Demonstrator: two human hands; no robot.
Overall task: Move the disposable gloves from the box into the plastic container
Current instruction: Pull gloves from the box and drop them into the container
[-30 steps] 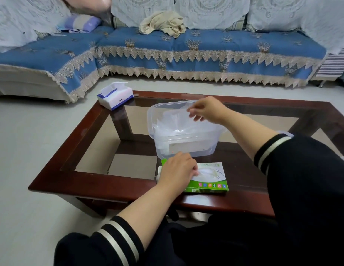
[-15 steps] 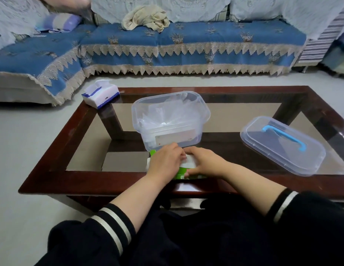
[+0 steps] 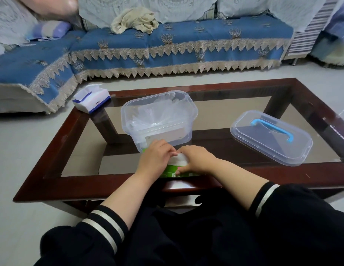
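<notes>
Right hand (image 3: 196,160) returned from plastic container (image 3: 159,120) to green box (image 3: 172,170); both grips, left hand (image 3: 155,158) included, pinch gloves (image 3: 179,158) there; container directly beyond.

A dark wood table (image 3: 52,186) with glass panels fills the middle. The open plastic container (image 3: 192,112) stands at centre, its mouth unobstructed from above and partly filled with clear gloves (image 3: 157,116). Directly at its 6 o'clock, both hands crowd over the green box (image 3: 170,170), closing the gap between box and container. At 3 o'clock lies the lid (image 3: 271,137), with bare glass between it and the container. At 10 o'clock a tissue box (image 3: 91,100) sits on the table's corner.
</notes>
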